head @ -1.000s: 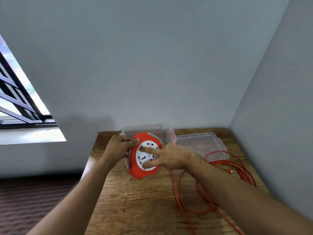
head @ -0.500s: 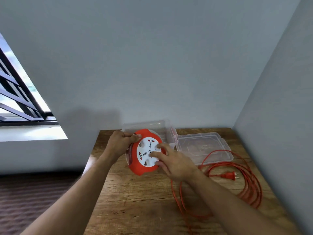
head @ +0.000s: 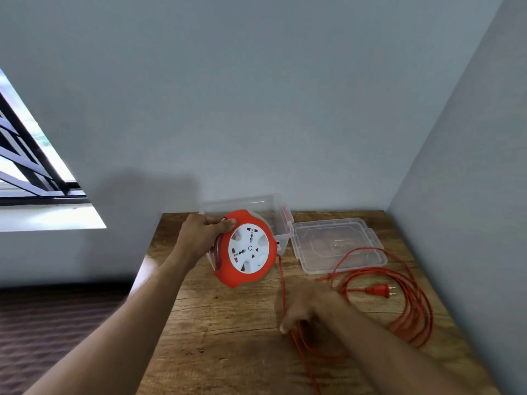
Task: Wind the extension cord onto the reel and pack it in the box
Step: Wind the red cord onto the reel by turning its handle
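Note:
My left hand [head: 204,233] grips the top rim of the orange reel [head: 245,273], which stands on edge on the wooden table [head: 228,337] with its white socket face toward me. The orange cord [head: 410,315] runs down from the reel and lies in loose loops at the right, with its plug [head: 380,291] lying free. My right hand [head: 303,307] is blurred and rests low on the table, fingers curled over the cord strands. Behind the reel stands the clear plastic box [head: 282,220], open.
The box's clear lid [head: 339,243] lies flat to the right of the box, with a cord loop over its front edge. Grey walls close the table at the back and right. A barred window [head: 28,166] is at the left, with dark floor below.
My right hand left the reel's white face and dropped down to the cord on the table. The left hand kept its hold on the reel.

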The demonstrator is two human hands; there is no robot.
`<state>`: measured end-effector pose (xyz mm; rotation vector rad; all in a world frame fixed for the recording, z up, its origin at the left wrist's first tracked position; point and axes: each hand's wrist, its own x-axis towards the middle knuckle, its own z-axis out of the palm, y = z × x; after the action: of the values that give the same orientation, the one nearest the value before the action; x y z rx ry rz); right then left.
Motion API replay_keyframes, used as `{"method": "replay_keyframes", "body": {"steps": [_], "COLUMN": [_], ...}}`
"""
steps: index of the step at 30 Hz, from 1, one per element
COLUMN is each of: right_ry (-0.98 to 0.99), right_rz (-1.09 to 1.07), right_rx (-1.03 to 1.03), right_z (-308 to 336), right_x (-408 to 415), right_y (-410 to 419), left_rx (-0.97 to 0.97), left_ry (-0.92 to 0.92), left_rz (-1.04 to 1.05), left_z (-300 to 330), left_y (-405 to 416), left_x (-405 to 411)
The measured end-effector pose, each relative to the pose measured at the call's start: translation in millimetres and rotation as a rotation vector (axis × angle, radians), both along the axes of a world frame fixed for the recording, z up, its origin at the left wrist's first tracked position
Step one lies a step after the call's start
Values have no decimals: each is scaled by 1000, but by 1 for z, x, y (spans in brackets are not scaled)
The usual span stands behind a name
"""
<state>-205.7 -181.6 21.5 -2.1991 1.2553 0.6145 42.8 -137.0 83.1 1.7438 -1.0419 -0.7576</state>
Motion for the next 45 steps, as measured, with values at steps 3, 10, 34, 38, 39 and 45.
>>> {"method": "replay_keyframes", "body": {"steps": [3, 10, 34, 38, 39, 45], "right_ry": [62, 63, -540, -416, -389, -461], "right_rz": [24, 0, 386, 802, 813, 587], "right_rx": [-30, -28, -902, -859, -846, -916], "right_z": [-1, 36, 75, 80, 81, 70], "right_x": [4, 12, 23, 32, 33, 36], "right_y": [7, -6, -30, -17, -16, -1], "left_rx": [-19, -64, -158, -113, -102, -136], "left_ry": [13, 60, 306, 253, 228, 197], "left_rz": [4, 41, 149, 93, 89, 86], "left_z": [0, 7, 12, 10, 10, 18], "left_y": [1, 3, 29, 29, 29, 29], "left_x": [-5, -9, 1, -8, -9, -12]}}
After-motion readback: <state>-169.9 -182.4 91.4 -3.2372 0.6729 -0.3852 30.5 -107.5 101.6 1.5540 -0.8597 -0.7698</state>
